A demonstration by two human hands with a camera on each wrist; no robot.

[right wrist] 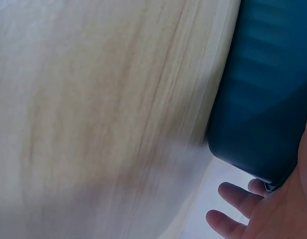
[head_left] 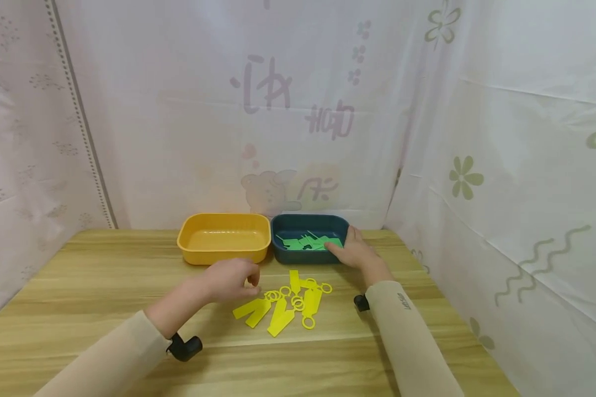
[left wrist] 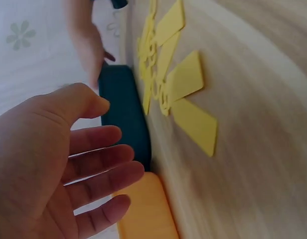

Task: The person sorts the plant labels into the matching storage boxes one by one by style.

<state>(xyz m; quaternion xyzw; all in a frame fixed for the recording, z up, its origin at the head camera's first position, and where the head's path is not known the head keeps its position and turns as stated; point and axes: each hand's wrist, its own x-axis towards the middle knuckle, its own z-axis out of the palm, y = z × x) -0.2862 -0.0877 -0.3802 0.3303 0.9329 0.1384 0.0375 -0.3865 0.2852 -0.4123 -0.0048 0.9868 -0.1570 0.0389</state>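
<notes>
My right hand (head_left: 354, 251) is at the front right corner of a dark blue bin (head_left: 298, 257). The thumb reaches over its rim and the fingers lie along the outer right end, gripping that corner. In the right wrist view the fingers (right wrist: 238, 199) show just past the bin's end. Green flat tags (head_left: 310, 241) lie inside it. My left hand (head_left: 230, 280) hovers at the left of a pile of yellow ring-ended tags (head_left: 280, 317). Seen from the left wrist, its fingers (left wrist: 106, 177) are loosely bent, with nothing in them.
A yellow bin (head_left: 223, 257) stands on the wooden table (head_left: 104, 286), side by side with the dark blue one. Printed white curtains (head_left: 189, 138) hang behind the table and along both sides.
</notes>
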